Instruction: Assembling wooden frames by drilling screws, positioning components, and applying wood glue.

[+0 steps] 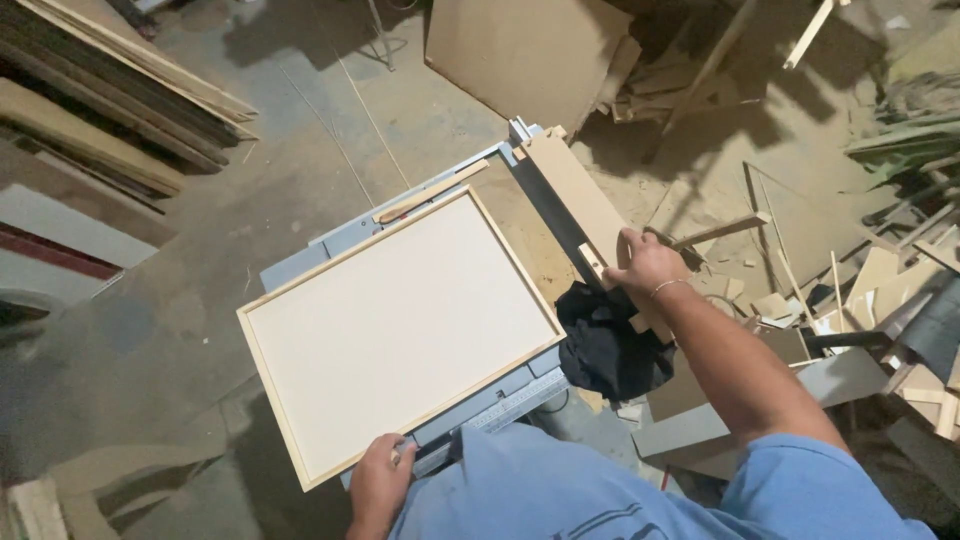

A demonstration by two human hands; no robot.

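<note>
While the framed white panel lies flat on the grey saw table, the left hand clamps its near edge to steady it and the right hand grips a wooden strip beside a black cloth.

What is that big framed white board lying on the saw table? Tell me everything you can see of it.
The framed board is a large rectangle: a flat, off-white panel edged all round by a thin rim of pale wood. It lies flat, face up and turned at an angle, on the grey saw table, overhanging it toward the floor on the left. The left hand touches its near edge at the bottom. A loose wooden strip lies beside its far edge.
</note>
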